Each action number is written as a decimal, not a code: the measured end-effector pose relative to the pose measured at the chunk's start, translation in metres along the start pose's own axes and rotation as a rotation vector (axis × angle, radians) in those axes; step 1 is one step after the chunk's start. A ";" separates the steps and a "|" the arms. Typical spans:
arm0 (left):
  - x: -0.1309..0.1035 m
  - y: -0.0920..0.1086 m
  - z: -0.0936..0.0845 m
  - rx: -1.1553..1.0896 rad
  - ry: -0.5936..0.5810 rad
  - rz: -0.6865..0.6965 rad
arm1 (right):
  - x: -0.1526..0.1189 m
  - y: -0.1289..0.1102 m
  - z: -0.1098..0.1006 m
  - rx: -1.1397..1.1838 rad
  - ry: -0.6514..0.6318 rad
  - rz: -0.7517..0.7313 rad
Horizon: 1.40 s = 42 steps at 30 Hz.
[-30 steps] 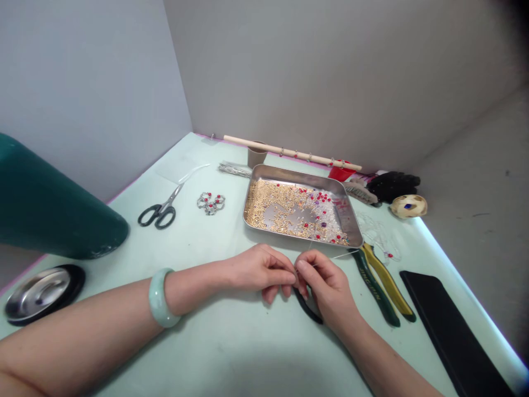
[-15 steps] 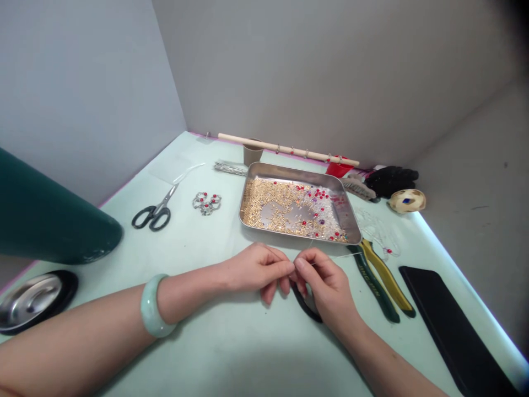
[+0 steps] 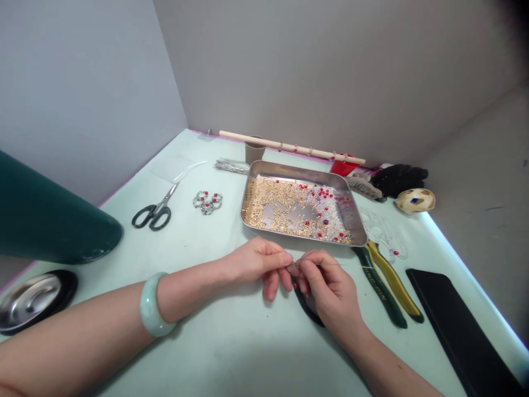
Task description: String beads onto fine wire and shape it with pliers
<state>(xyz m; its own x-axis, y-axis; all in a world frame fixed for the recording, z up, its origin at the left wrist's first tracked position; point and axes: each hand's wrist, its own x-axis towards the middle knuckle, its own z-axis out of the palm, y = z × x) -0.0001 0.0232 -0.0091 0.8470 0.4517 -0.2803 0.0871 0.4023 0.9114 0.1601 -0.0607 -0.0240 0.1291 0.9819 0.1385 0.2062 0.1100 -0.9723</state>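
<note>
The wire has dipped level, its free end crossing the smooth-gripped pliers at three o'clock; the right hand pinches its thin, stiff-looking length; the left hand pinches narrowly, on what I cannot tell; fine threading seems underway, next calling for steady fingertips; the shiny metal tray, round-cornered, sits at twelve.

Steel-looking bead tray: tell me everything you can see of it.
The bead tray is rectangular, silvery and shiny, with rounded corners and low walls. It lies flat on the pale green tabletop. Gold beads crowd its left; clear beads cover much of the right, with scattered red beads. Bare metal shows mid-floor. Neither the left hand nor the right hand appears to touch it.
</note>
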 end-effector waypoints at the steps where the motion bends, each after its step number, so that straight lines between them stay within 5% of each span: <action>1: 0.000 0.000 -0.001 0.026 -0.022 0.000 | 0.000 0.000 0.000 0.019 -0.006 0.034; 23: -0.005 0.004 0.001 0.081 -0.065 -0.022 | 0.002 0.005 -0.004 0.396 -0.168 0.209; 30: -0.008 0.004 0.003 0.077 -0.096 0.048 | 0.002 0.003 -0.004 0.527 -0.214 0.148; 42: -0.007 0.004 0.001 0.060 -0.120 -0.047 | 0.001 0.005 -0.008 0.311 -0.146 0.045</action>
<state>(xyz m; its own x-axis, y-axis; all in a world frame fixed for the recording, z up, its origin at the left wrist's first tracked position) -0.0056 0.0209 -0.0032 0.8976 0.3333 -0.2886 0.1565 0.3711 0.9153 0.1693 -0.0602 -0.0267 -0.0137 0.9960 0.0878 -0.1047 0.0859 -0.9908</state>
